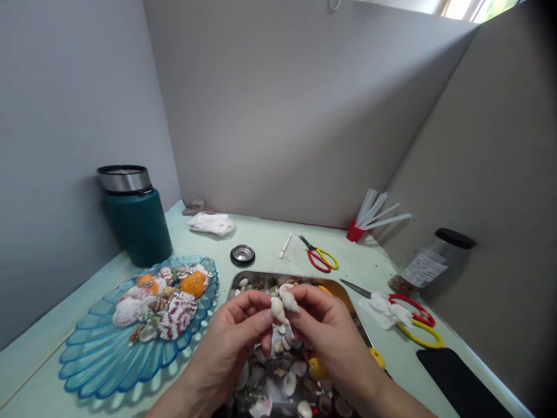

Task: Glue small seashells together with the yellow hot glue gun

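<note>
My left hand (pixel 243 328) pinches a cream spiral seashell (pixel 277 309) between thumb and fingertips. In my right hand (pixel 324 319) is a smaller white seashell (pixel 290 301), gripped the same way. The two shells meet side by side; whether they are joined I cannot tell. Below both hands lies a metal tray (pixel 300 275) full of loose shells, including a small white shell (pixel 289 384) and a yellow piece (pixel 317 368). My hands and wrists hide parts of the tray.
At left, a blue scalloped dish (pixel 108 374) holds several shells beside a green flask (pixel 137 226). Behind the tray are a round lid (pixel 242 255) and scissors (pixel 319 255). Toward the right are more scissors (pixel 429 310), a tissue (pixel 385 307), a jar (pixel 429 264) and a black phone-like slab (pixel 463 380).
</note>
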Available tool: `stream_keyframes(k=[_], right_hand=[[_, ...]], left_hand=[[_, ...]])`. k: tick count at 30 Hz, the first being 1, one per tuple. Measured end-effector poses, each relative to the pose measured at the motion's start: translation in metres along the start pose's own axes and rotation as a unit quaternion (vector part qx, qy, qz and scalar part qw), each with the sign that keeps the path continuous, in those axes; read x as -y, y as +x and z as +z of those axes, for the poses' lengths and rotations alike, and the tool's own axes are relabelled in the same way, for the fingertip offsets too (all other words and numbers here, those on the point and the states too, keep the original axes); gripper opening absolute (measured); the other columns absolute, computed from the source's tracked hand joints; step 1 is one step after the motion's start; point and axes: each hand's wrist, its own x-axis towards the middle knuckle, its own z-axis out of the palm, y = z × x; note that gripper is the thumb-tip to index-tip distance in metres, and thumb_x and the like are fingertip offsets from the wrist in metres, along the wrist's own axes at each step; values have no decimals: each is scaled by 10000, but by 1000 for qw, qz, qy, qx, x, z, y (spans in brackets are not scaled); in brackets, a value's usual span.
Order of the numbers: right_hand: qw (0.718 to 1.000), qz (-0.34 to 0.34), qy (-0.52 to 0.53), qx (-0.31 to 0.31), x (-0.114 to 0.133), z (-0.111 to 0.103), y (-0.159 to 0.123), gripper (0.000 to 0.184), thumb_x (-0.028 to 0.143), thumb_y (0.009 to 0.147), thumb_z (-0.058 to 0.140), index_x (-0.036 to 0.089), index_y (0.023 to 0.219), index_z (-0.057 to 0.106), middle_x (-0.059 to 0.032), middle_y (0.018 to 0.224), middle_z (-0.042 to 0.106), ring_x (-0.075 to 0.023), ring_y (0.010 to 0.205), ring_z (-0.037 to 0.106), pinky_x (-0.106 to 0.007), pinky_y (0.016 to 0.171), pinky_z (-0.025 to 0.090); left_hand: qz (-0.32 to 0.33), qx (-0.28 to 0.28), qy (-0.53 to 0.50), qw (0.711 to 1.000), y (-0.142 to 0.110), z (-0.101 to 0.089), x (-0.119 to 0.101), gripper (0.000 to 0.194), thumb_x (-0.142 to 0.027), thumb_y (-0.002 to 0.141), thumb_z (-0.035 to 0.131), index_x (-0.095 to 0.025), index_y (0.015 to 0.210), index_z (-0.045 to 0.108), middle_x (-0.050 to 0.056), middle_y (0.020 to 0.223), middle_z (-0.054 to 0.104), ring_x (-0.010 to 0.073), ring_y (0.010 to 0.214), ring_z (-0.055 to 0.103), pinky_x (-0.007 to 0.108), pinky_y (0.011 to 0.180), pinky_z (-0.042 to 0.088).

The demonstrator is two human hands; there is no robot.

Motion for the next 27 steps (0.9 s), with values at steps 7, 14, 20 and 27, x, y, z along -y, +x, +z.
stream_keyframes(k=[7,14,20,27], right_hand=[[999,-28,-39,-21,-2,-1,1,203,367,797,638,165,786,632,19,674,569,-90,571,467,-189,507,371],[995,-71,-71,-29,-4,1,-1,176,349,827,594,178,804,630,6,706,597,-121,624,517,-219,558,411],[996,-49,-57,-52,-2,0,0,214,377,790,639,165,779,620,17,665,553,-99,571,450,-200,508,370],[997,-38,-49,-52,-5,-2,0,233,398,779,658,169,786,615,42,608,502,-82,514,399,-184,451,328]], left_hand=[[-2,39,-11,999,-2,-1,1,237,-205,695,744,-159,901,636,0,687,624,85,476,539,209,440,485],[4,25,-1,1000,-2,3,-1,160,-209,735,713,-162,850,612,7,708,657,72,421,534,210,420,477],[11,-25,25,999,0,4,-3,118,-250,771,686,-146,813,650,-20,532,609,71,444,537,171,461,446],[26,-71,-21,997,4,0,-3,186,-249,747,711,-138,891,672,5,669,657,55,447,501,172,426,443]])
